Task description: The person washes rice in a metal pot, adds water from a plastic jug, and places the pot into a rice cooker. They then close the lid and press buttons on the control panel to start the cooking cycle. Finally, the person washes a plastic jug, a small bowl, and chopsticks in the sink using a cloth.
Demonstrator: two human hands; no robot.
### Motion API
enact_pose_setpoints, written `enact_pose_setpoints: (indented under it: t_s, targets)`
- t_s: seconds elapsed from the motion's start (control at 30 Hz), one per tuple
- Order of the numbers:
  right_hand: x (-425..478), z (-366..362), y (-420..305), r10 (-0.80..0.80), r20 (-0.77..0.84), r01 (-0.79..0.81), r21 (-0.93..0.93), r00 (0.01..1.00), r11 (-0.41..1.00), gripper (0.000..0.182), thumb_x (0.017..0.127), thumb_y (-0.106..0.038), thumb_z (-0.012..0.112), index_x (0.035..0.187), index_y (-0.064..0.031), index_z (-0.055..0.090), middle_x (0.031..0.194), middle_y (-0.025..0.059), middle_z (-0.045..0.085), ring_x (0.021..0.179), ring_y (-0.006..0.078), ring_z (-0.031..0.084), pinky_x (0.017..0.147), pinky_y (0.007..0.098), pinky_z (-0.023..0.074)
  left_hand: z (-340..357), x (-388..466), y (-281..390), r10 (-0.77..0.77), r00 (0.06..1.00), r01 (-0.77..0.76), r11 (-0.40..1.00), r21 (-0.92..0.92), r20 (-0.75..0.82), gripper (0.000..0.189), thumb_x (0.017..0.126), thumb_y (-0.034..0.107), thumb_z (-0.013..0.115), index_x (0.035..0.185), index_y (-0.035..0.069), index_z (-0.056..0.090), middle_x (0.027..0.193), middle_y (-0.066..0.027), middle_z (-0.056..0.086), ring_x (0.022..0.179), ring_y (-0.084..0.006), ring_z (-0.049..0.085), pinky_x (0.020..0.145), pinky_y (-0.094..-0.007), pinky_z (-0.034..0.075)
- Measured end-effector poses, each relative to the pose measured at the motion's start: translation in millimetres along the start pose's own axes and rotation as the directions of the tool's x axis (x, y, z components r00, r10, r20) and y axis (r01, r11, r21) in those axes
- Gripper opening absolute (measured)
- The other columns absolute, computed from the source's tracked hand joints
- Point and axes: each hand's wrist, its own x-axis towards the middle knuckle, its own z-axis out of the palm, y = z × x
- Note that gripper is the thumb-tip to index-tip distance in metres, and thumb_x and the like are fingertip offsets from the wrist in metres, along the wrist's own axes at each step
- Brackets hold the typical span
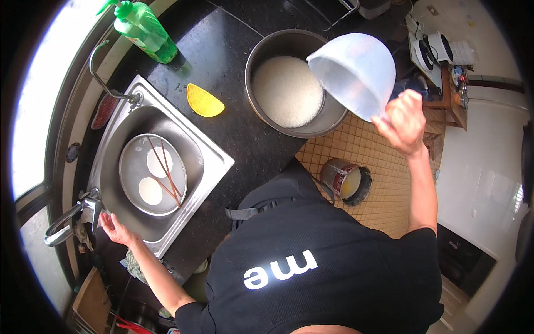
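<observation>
My right hand (pixel 402 123) grips the rim of a translucent white plastic bowl (pixel 358 71). The bowl is tipped on its side, partly over a large dark-walled metal pot (pixel 336 119). White grains that look like rice (pixel 288 92) cover much of the pot's bottom. My left hand (pixel 119 230) is at the near-left edge of the steel sink (pixel 194 142), fingers apart, beside the chrome faucet (pixel 89 202). I cannot tell if the fingertips touch the faucet. In the sink, a round metal basin (pixel 135 194) holds two white bowls (pixel 150 191) and brown chopsticks (pixel 169 175).
A yellow perforated plastic scoop or strainer (pixel 204 101) lies on the wet black counter (pixel 246 150). Behind it stands a green pump bottle (pixel 146 35). A thin curved tap (pixel 98 73) rises at the sink's far corner. On the tiled floor is a bucket (pixel 333 173) with cloudy liquid.
</observation>
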Motion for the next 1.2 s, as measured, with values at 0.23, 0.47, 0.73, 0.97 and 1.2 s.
enact_pose_setpoints:
  t_s: [0.23, 0.47, 0.73, 0.97, 1.2]
  targets:
    - [50.8, 75.2, 99.5, 0.851, 0.009, -0.270, 0.950, 0.525, 0.156, 0.014, 0.079, -0.013, 0.061, 0.070, -0.0026, 0.059, 0.063, -0.0008, 0.052, 0.060, 0.0070, 0.046, 0.060, 0.0219, 0.0353, 28.7, -59.7, 63.6, -0.048, 0.966, 0.057, 0.998, -0.028, 0.254, 0.038, 0.086, 0.010, 0.051, 0.123, 0.003, 0.045, 0.114, -0.0087, 0.054, 0.102, -0.0161, 0.051, 0.086, -0.0289, 0.041]
    - [76.0, 206.6, 158.9, 0.709, 0.420, -0.354, 0.901, 0.566, -0.251, 0.017, 0.077, -0.025, 0.065, 0.071, -0.0092, 0.060, 0.066, -0.0005, 0.057, 0.064, 0.0081, 0.052, 0.065, 0.0228, 0.0380, 134.9, -167.4, 162.3, -0.293, 0.452, 0.459, 0.886, 0.063, 0.843, 0.042, 0.087, 0.020, 0.051, 0.126, 0.008, 0.041, 0.115, -0.0118, 0.052, 0.097, -0.0186, 0.056, 0.076, -0.0294, 0.050]
    - [71.0, 261.2, 153.4, 0.533, 0.499, -0.374, 0.866, 0.683, -0.332, 0.024, 0.076, -0.028, 0.063, 0.080, -0.0052, 0.063, 0.075, 0.0026, 0.061, 0.074, 0.0104, 0.053, 0.071, 0.0243, 0.0371, 229.4, -213.0, 223.7, -0.434, 0.160, 0.603, 0.754, 0.260, 0.887, 0.071, 0.084, 0.028, 0.058, 0.139, 0.016, 0.014, 0.113, -0.0191, 0.049, 0.087, -0.0231, 0.060, 0.071, -0.0297, 0.052]
    - [41.6, 193.5, 138.0, 0.744, 0.318, -0.715, 0.635, 0.588, 0.294, 0.067, 0.076, -0.046, 0.061, 0.123, -0.0015, 0.044, 0.116, 0.0181, 0.052, 0.109, 0.0213, 0.049, 0.093, 0.0320, 0.0363, 263.7, -195.8, 230.5, -0.459, 0.130, 0.537, 0.778, 0.326, 0.879, 0.068, 0.080, 0.014, 0.054, 0.136, 0.018, 0.016, 0.103, -0.0123, 0.053, 0.061, -0.0169, 0.060, 0.059, -0.0283, 0.054]
    - [-33.9, 100.2, 38.8, 0.286, 0.880, -0.890, 0.431, 0.380, -0.145, 0.084, 0.071, -0.026, 0.065, 0.136, -0.0058, 0.015, 0.106, 0.0220, 0.050, 0.067, 0.0168, 0.061, 0.054, 0.0246, 0.0542, 284.3, -189.0, 226.5, -0.441, 0.087, 0.457, 0.814, 0.358, 0.893, 0.056, 0.075, 0.005, 0.048, 0.127, 0.011, 0.029, 0.096, -0.0107, 0.054, 0.068, -0.0174, 0.059, 0.053, -0.0293, 0.054]
